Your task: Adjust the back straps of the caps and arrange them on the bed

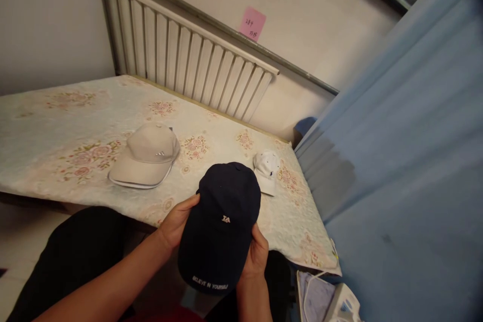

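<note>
A dark navy baseball cap (pixel 222 231) is held up in front of me, its brim tilted down toward my lap. Small white letters sit on its front, and "BELIEVE IN YOURSELF" runs along the brim's edge. My left hand (pixel 177 224) grips the cap's left side, thumb on the outside and the other fingers hidden beneath. On the opposite side my right hand (pixel 258 249) pinches the rim. Beyond the left hand, a beige cap (pixel 149 156) rests on the bed, brim toward me. A white cap (pixel 267 166) lies past the navy one, to the right.
The caps lie on a bed with a floral cover (pixel 124 105). Behind it are a radiator (pixel 188 58) and a wall with a pink note (pixel 252 24). A blue curtain (pixel 400 171) hangs at right. A white appliance (pixel 343 304) stands low at the bottom right.
</note>
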Demonstrator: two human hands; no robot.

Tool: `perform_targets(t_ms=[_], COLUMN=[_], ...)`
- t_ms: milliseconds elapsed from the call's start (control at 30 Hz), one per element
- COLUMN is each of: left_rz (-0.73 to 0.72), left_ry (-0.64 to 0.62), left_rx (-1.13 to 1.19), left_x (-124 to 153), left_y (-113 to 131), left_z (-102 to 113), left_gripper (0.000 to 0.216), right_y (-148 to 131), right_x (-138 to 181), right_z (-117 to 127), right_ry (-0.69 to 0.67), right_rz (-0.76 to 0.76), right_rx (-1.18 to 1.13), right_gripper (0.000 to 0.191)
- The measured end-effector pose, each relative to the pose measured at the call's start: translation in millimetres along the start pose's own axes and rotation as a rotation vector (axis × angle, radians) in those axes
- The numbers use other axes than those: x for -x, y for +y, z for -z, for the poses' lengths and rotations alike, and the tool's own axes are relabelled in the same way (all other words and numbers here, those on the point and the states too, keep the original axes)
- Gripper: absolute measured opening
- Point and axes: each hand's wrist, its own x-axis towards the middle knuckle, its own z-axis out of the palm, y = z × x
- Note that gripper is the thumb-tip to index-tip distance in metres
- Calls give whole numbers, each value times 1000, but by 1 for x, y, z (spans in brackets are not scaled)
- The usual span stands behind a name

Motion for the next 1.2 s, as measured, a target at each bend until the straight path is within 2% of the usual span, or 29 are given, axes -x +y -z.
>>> perform_targets(t_ms=[200,367,500,633,800,933,1200], left_rz=[-122,-22,73,85,41,81,163], left_ry=[10,20,59,89,69,68,-39], left_rx=[4,-26,-23,5,13,29,74], left_x=[-4,-6,-5,-4,-5,-6,-5], left_y=[1,2,0,-3,-8,-10,-10], left_z=[-5,1,3,-1,-5,-4,5], left_gripper=[40,37,37,37,37,38,42], right_y=[-6,-8,-7,-7,-11,-14,-18], right_x=[0,4,6,10,16,19,4], right_z=[-3,2,5,-2,-16,-19,-2], right_ry=[13,-28,-53,-18,20,41,61], right_rz=[15,-38,-37,9,82,25,18], right_rx=[-56,-103,-57,9,44,33,65], right_gripper=[33,27,33,40,36,30,41])
